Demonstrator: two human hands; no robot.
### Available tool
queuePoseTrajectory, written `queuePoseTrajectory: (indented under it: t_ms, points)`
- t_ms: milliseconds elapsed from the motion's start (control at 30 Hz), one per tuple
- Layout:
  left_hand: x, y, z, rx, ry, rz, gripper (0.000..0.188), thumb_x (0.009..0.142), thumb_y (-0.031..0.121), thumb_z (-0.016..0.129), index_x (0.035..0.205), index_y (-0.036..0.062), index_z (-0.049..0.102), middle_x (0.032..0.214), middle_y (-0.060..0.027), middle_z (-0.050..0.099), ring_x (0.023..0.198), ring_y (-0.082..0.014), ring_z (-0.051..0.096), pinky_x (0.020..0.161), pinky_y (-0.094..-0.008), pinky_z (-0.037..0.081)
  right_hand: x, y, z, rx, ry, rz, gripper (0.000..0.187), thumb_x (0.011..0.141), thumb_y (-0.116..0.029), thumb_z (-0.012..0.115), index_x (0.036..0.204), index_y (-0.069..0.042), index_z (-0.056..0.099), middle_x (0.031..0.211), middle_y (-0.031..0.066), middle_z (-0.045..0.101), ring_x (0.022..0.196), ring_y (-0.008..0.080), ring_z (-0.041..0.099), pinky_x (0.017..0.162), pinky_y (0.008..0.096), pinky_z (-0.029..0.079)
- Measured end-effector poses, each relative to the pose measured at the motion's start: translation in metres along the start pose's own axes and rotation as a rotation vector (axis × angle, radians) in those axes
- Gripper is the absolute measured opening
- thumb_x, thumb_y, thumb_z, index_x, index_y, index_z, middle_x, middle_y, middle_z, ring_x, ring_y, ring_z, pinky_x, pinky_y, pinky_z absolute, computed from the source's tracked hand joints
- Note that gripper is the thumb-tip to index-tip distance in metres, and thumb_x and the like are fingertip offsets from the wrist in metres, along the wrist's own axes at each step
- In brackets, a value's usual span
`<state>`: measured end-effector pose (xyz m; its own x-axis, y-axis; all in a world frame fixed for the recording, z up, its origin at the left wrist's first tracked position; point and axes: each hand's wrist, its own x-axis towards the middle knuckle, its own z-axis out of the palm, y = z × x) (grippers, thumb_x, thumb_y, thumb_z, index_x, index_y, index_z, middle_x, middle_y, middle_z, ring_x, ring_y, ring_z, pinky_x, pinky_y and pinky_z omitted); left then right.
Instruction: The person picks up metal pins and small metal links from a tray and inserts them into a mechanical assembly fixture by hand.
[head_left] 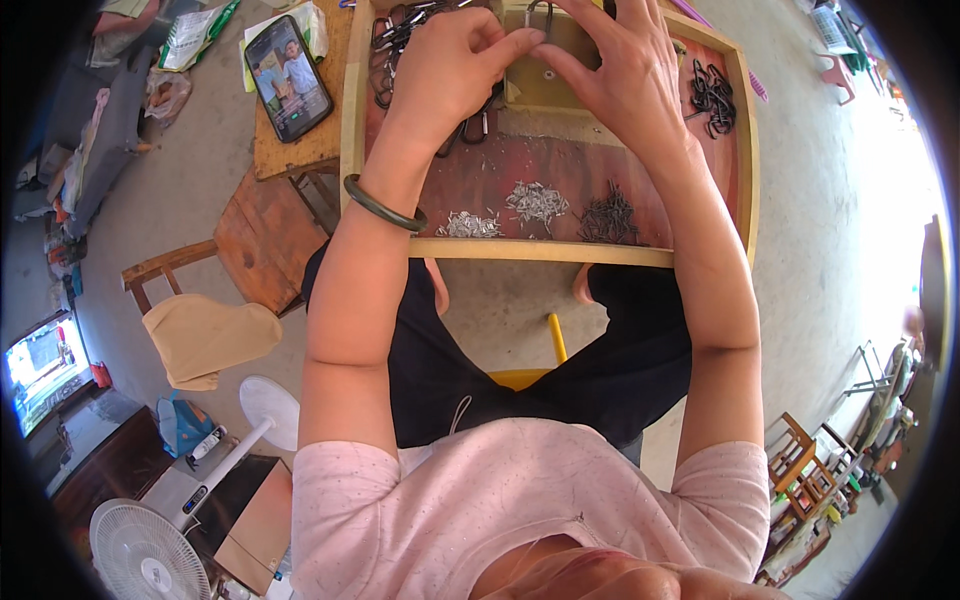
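At the top edge, my left hand point(455, 65) and my right hand point(630, 75) come together over a yellowish block-shaped fixture point(550, 85). A dark curved metal hook point(541, 14) shows between my fingertips. The left thumb and fingers pinch at this hook. My right thumb and index finger curve in toward it from the other side, and whatever they grip is hidden. The frame's edge cuts off some fingertips. Dark carabiners point(385, 75) lie heaped by my left hand. A pile of black bent metal hooks point(712, 100) sits beyond my right wrist.
A wood-rimmed tray point(530, 250) spans my lap. Near its front edge lie silver pins point(538, 203), more silver pieces point(470, 225) and dark pins point(610, 215). A phone point(288, 80) rests on the wooden table at left. A chair point(200, 330) and a white fan point(150, 550) stand lower left.
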<state>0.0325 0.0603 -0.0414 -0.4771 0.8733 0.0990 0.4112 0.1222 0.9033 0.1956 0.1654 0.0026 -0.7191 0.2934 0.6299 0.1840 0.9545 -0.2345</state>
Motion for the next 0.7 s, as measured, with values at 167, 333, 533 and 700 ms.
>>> queuePoseTrajectory:
  t_ms: [167,333,533,700]
  points:
    - [0.002,-0.006,0.001,0.131,-0.001,0.067,0.048,0.096,0.038,0.075,0.065,0.0059,0.058,0.052,0.0033,0.050,0.046,-0.0040,0.044,0.045,-0.0244,0.032,0.000,0.004,-0.003,-0.013,-0.022,-0.022,0.057,0.074,-0.010,0.086,0.128,-0.005,0.069,0.156,0.0241,0.039,0.142,0.0451,0.043,0.114,0.0512,0.041]
    - [0.002,-0.016,0.008,0.159,0.060,0.118,0.052,0.096,0.042,0.075,0.064,0.0051,0.059,0.051,0.0033,0.049,0.047,-0.0041,0.042,0.046,-0.0262,0.031,0.007,0.019,0.002,0.397,0.103,0.122,0.058,0.083,-0.008,0.078,0.139,-0.005,0.061,0.142,0.0234,0.058,0.129,0.0418,0.058,0.105,0.0462,0.049]
    - [-0.009,-0.001,0.014,0.282,0.173,0.140,0.053,0.093,0.045,0.076,0.066,0.0031,0.061,0.049,-0.0022,0.046,0.046,-0.0105,0.044,0.048,-0.0329,0.035,0.013,0.012,0.007,0.070,-0.044,0.051,0.049,0.091,-0.009,0.063,0.140,-0.004,0.060,0.124,0.0250,0.069,0.112,0.0433,0.066,0.096,0.0467,0.053]
    - [-0.007,-0.006,0.006,0.703,0.456,0.680,0.045,0.098,0.047,0.063,0.076,0.0082,0.058,0.060,-0.0027,0.050,0.058,-0.0156,0.053,0.056,-0.0338,0.039,0.020,0.008,0.013,0.110,-0.051,-0.053,0.049,0.087,-0.007,0.061,0.136,-0.007,0.064,0.110,0.0238,0.072,0.093,0.0434,0.069,0.086,0.0510,0.054]
